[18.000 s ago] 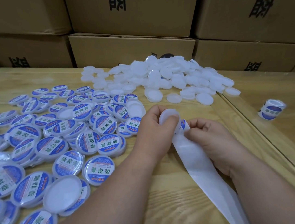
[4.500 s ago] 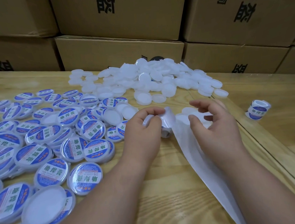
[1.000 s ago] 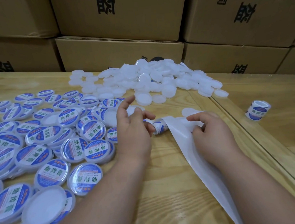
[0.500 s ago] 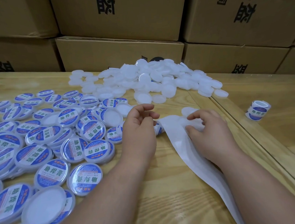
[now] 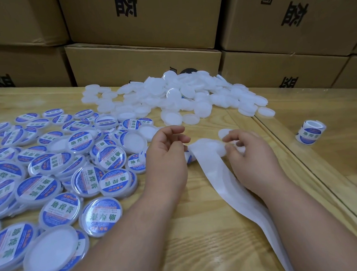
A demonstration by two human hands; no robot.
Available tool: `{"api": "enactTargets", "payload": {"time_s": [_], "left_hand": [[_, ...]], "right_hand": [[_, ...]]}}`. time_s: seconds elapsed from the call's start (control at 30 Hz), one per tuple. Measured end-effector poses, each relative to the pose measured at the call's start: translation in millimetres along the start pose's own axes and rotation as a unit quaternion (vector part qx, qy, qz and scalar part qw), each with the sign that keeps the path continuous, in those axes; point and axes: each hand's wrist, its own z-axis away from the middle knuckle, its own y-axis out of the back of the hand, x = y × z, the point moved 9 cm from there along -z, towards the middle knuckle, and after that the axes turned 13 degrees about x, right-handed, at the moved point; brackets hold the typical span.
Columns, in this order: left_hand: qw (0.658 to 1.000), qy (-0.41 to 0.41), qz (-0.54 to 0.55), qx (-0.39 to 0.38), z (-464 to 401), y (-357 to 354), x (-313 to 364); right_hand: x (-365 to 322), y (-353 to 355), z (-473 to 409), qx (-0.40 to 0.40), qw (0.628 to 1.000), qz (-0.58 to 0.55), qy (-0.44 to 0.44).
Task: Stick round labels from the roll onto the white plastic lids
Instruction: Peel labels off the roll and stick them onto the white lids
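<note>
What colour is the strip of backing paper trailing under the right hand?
Plain white backing paper, head view.

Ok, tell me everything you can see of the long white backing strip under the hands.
The backing strip is a long, glossy white ribbon of thin paper or film, bare of labels where visible. It runs from the small label roll beside the left hand, lies flat on the wooden table, curves slightly and leaves the frame at the lower right. The right hand rests along its right edge, fingertips at its top end near a plain white lid.
</note>
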Motion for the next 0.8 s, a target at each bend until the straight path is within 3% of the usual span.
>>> {"api": "enactTargets", "payload": {"time_s": [0.13,0.23,0.37,0.43,0.6,0.67,0.7,0.8], "left_hand": [[1.0,-0.015,-0.013,0.007,1,2,0],[1.0,-0.009,-0.002,0.01,1,2,0],[1.0,-0.011,-0.008,0.004,-1,1,-1],[1.0,-0.023,-0.012,-0.011,1,-1,1],[0.993,-0.036,-0.055,-0.102,13,-17,4],[0.99,-0.032,-0.076,-0.116,16,-19,4],[0.991,-0.027,-0.071,-0.106,14,-17,3],[0.999,-0.008,-0.033,-0.039,6,-5,3]], "right_hand": [[-8,-24,14,-0.132,0.985,0.097,0.056],[-1,-19,8,-0.099,0.99,0.098,0.03],[3,-1,-2,0.012,1.0,-0.003,-0.011],[-5,5,-1,0.025,0.996,-0.089,-0.01],[-42,-11,20,-0.09,0.958,-0.27,0.031],[-44,-25,29,-0.144,0.919,-0.366,-0.039],[-41,-28,29,-0.147,0.914,-0.374,-0.059],[-27,-23,22,-0.103,0.971,-0.213,-0.033]]}}
